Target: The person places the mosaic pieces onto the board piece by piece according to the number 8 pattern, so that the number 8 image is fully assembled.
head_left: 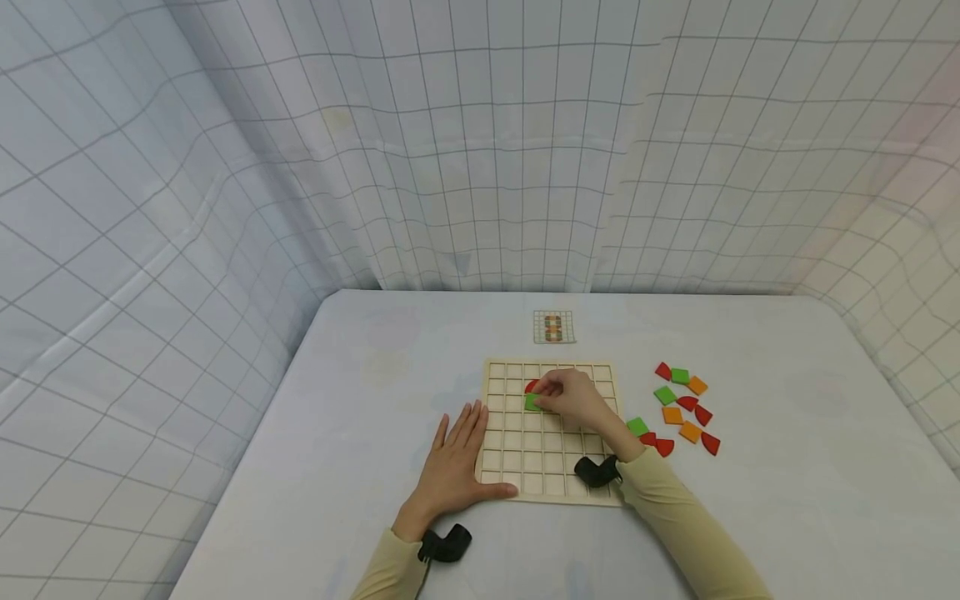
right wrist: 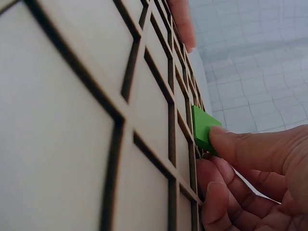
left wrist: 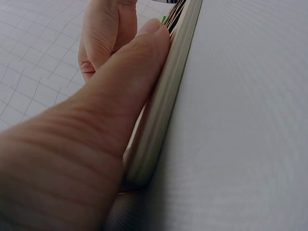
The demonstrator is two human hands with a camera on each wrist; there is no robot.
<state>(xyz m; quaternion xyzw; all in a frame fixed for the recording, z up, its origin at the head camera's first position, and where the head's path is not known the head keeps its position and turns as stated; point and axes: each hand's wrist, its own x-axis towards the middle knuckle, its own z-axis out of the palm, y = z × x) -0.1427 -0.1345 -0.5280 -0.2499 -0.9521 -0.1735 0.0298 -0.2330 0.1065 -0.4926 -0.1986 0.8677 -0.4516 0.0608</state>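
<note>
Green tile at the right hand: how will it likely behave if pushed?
The green tile is probably stiff: its edges look straight under the thumb of the right hand. Flat and square, it should slide, not roll. The board's raised grid lines may catch it.

Grid board (head_left: 532,460): pale cream, ruled in darker brown lines. Square tiles (head_left: 665,396): plain green or orange. Quarter-circle tiles (head_left: 711,443): plain red. Pattern card (head_left: 553,327): white, gridded, with red, orange and green motif. Curtain (head_left: 480,125): white, grey-blue check. Tabletop (head_left: 337,458): white. Sleeves (head_left: 675,508): pale yellow.
</note>
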